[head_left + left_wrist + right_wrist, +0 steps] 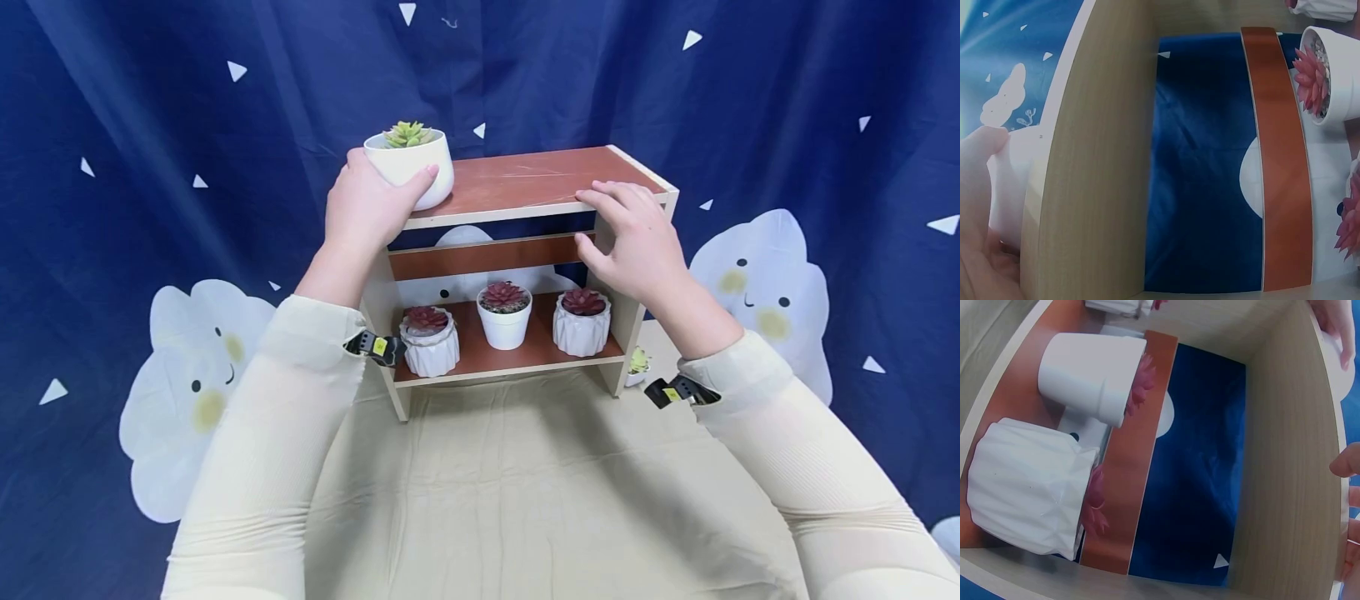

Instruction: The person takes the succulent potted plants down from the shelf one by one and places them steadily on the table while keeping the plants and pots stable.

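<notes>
My left hand [367,196] grips a white pot [435,167] holding a green succulent [407,135], at the left end of the shelf's top board. The left wrist view shows the same hand beside the pale pot [1013,181], partly cut off by the frame. My right hand [637,237] is at the right front edge of the small wooden shelf [536,175]. Its fingers lie over the top board, and the thumb is apart from them, lower down. Nothing is held in it.
On the lower board stand white pots with dark red succulents: a ribbed pot [432,354] left, a smooth pot [506,329] centre, another ribbed pot [582,333] right. A small pot with a yellow-green plant [638,362] sits behind the shelf's right side. Beige cloth [495,492] lies in front.
</notes>
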### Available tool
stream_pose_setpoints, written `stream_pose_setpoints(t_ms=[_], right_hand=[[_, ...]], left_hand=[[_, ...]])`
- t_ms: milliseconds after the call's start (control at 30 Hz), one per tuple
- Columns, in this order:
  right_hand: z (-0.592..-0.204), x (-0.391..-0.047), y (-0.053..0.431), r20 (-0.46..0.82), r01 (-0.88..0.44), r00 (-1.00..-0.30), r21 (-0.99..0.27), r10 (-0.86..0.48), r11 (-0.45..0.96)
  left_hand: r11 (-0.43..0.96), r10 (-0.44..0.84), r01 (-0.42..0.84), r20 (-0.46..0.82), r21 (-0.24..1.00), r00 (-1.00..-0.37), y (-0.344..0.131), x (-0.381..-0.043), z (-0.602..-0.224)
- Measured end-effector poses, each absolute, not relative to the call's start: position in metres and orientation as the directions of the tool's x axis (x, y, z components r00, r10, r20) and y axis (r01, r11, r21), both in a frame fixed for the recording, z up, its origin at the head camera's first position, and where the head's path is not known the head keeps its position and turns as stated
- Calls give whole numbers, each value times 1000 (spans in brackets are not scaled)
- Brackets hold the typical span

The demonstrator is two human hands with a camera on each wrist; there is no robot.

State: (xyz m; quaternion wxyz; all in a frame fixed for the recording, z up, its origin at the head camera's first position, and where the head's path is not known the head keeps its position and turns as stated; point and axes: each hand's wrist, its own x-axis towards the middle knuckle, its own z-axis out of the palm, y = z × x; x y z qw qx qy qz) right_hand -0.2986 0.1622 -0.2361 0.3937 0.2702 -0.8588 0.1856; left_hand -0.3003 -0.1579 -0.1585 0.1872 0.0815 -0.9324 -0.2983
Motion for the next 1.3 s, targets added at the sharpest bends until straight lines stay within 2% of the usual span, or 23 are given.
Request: stream_pose_setpoints(t_ms=[767,1300], right_hand=[[-238,-303,162,765,-602,-555,-99,-326,792],[-238,-302,158,771,-607,-550,-104,-322,788]], left_hand=[[796,-209,21,307,605,-928,-169,-280,-162],[804,-222,38,358,594,-907,-189,-262,-163]])
